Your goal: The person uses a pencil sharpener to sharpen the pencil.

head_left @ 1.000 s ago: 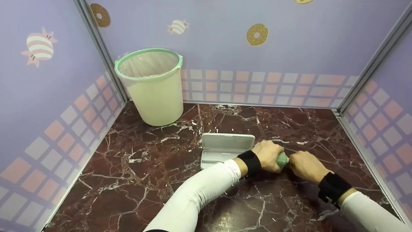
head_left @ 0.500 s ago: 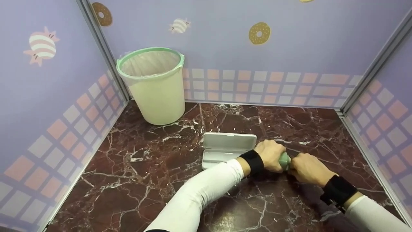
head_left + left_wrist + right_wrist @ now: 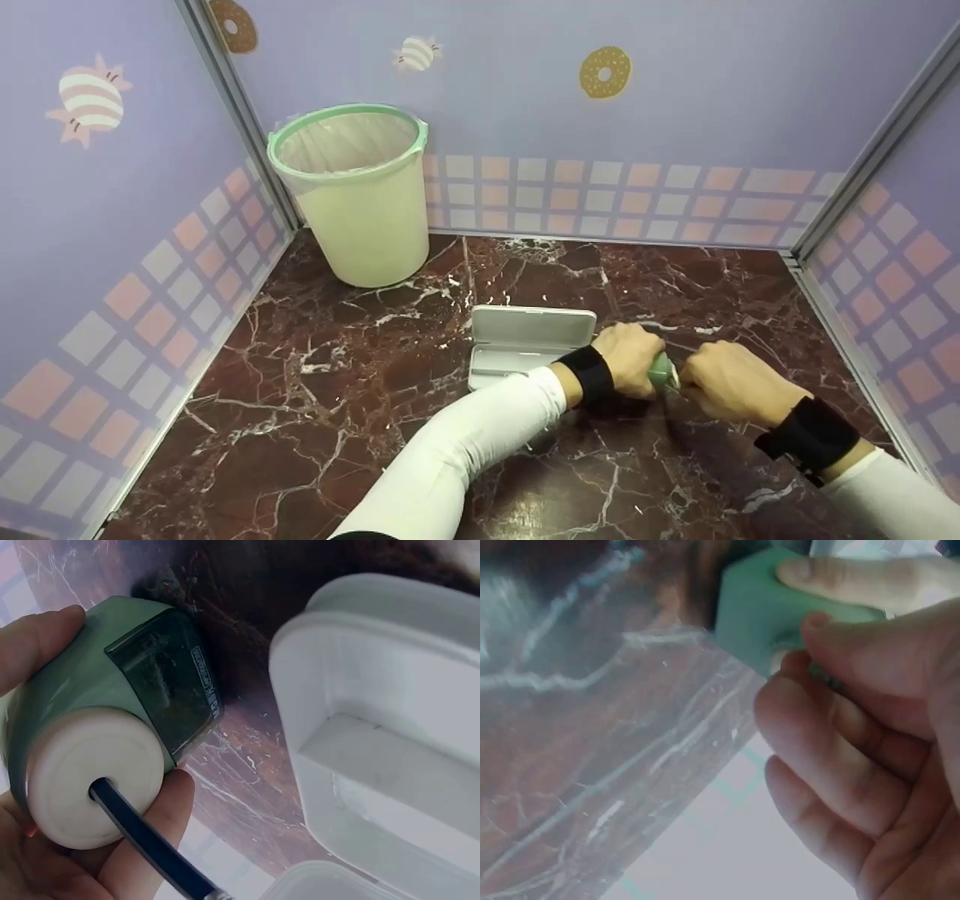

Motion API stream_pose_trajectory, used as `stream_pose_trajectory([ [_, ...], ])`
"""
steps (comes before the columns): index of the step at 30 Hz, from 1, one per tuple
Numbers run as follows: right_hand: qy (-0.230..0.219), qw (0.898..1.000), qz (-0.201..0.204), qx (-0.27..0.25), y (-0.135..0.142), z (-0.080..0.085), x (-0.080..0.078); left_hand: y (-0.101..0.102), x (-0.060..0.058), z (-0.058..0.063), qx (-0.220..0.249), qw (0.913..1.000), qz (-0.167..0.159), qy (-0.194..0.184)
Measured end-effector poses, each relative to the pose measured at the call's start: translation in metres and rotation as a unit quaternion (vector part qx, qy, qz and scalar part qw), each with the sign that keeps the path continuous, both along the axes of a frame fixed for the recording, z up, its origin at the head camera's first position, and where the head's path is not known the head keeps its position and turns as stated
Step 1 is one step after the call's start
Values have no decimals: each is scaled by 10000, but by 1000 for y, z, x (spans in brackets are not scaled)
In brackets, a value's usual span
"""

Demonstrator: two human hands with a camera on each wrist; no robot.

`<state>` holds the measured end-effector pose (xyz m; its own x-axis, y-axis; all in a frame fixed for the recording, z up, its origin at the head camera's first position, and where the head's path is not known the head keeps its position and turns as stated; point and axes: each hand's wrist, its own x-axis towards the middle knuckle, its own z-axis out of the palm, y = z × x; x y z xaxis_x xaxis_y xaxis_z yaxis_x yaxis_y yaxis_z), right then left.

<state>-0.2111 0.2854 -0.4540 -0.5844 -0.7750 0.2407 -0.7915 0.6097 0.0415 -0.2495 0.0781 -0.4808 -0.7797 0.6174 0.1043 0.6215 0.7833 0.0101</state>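
Observation:
My left hand grips a green pencil sharpener just above the dark marble surface. In the left wrist view a dark blue pencil sticks out of the hole in its round white face, and a dark see-through window shows on its side. At the sharpener's other end is my right hand, its thumb and forefinger pinching the small crank, which the fingertips mostly hide in the right wrist view. An opened white pencil case lies left of the hands, partly behind the left forearm.
A pale bin with a green rim and a clear liner stands at the back left. Small white specks dot the marble surface near the case. Purple patterned walls close in the back and both sides.
My right hand has shifted and turned a little to the right, showing more of the sharpener's white end. The left hand keeps its grip, and the case and bin stay put.

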Motion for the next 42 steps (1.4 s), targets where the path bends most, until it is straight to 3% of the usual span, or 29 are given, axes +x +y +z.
stream_pose_trajectory([
  [10, 47, 9996, -194, 180, -2, 15, -9, -2, 0, 0, -39, 9999, -133, 8],
  [17, -54, 9996, -274, -89, -1, 22, -18, -3, -1, 1, -48, 9997, -227, 78],
  [25, -285, 9972, -657, -192, -1, 25, -25, -3, -2, 0, -95, 9997, -240, 17],
  [34, 223, 9964, -695, -439, -2, 6, -40, -6, -5, 0, -166, 9997, -176, -75],
  [42, 288, 9956, -727, -517, 0, -34, -49, -4, -2, -2, -141, 9997, -167, -97],
])
